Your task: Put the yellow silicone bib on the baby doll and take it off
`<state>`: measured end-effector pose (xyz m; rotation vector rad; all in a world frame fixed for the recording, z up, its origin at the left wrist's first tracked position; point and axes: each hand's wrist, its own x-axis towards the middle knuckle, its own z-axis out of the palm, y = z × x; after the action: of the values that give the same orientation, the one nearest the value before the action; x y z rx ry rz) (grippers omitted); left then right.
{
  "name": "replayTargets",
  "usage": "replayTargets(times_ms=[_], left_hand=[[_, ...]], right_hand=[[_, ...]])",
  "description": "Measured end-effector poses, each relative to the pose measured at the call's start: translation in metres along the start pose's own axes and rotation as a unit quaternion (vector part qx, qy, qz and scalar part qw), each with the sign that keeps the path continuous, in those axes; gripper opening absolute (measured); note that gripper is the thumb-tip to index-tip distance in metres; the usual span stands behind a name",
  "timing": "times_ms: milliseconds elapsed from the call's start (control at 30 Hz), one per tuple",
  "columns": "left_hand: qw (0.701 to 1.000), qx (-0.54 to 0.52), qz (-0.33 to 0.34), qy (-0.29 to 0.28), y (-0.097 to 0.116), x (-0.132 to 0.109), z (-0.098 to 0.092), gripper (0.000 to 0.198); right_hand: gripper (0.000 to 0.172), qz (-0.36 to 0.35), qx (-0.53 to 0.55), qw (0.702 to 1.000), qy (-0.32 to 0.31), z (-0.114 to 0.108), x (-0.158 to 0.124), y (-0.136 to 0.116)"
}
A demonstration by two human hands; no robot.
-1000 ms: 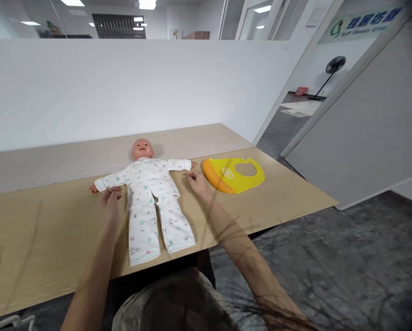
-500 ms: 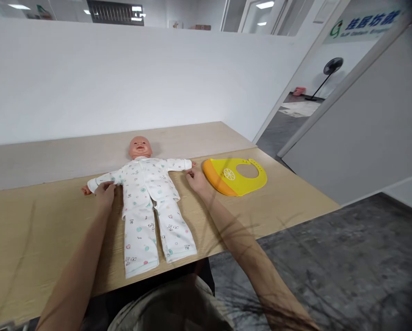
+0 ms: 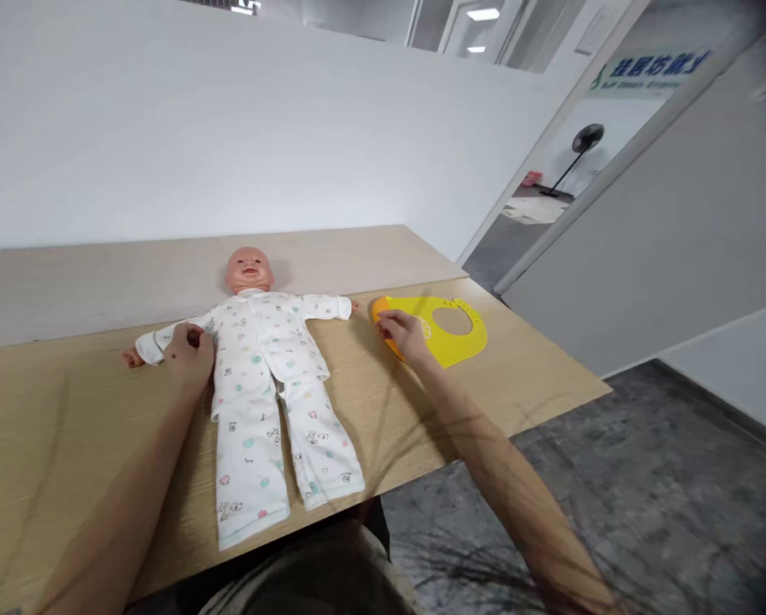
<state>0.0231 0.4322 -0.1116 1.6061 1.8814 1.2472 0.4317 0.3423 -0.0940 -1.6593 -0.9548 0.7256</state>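
Note:
A baby doll (image 3: 250, 269) lies on its back, arms spread, in a white printed top (image 3: 260, 337) and matching trousers (image 3: 251, 474). My left hand (image 3: 191, 354) is at the doll's sleeve on the left, fingers curled in. What they hold, if anything, is hidden. On the right lies a yellow silicone bib (image 3: 459, 346) with an orange pocket and a neck opening. Over that pocket is my right hand (image 3: 406, 333), fingers bent together at its edge. How firmly they grip does not show.
The wooden table (image 3: 517, 359) has a paler raised board (image 3: 337, 256) along its back, against a white partition (image 3: 229, 128). A grey panel (image 3: 664, 213) stands on the right. A standing fan (image 3: 587, 138) is visible through the doorway.
My right hand has moved from beside the doll's hand rightward onto the bib's pocket. My left hand stays by the sleeve, its fingers more curled. The view has shifted slightly.

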Motion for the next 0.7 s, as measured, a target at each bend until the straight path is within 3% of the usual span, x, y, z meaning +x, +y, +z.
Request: replayTargets(times_ms=[67, 100, 167, 300, 400, 533, 633, 700], left_hand=[[1.000, -0.013, 0.021, -0.007, -0.001, 0.003, 0.006, 0.012], [0.999, -0.025, 0.026, -0.013, -0.003, 0.004, 0.009, 0.014], [0.998, -0.055, 0.021, -0.016, -0.006, 0.005, 0.013, 0.018], [0.997, -0.083, 0.004, 0.006, -0.012, 0.005, 0.016, 0.023], [0.996, -0.091, 0.005, 0.006, -0.013, 0.004, 0.014, 0.023], [0.996, -0.094, -0.004, 0.001, -0.013, 0.002, 0.011, 0.023], [0.995, -0.103, -0.009, -0.012, -0.012, 0.000, 0.008, 0.024], [0.994, -0.108, -0.010, -0.016, -0.011, -0.001, 0.006, 0.024]], right_hand=[[0.015, 0.050, 0.042, 0.992, 0.105, -0.043, 0.004, -0.002], [0.011, 0.063, 0.052, 0.979, 0.185, -0.066, 0.005, -0.002], [0.011, 0.079, 0.047, 0.957, 0.275, -0.107, 0.004, 0.000], [0.014, 0.134, 0.055, 0.917, 0.372, -0.158, -0.012, 0.008], [0.019, 0.174, 0.126, 0.900, 0.380, -0.164, -0.023, 0.010], [0.022, 0.212, 0.209, 0.877, 0.377, -0.153, -0.026, 0.008], [0.022, 0.198, 0.231, 0.869, 0.391, -0.145, -0.024, 0.013], [0.021, 0.174, 0.231, 0.879, 0.379, -0.139, -0.022, 0.020]])
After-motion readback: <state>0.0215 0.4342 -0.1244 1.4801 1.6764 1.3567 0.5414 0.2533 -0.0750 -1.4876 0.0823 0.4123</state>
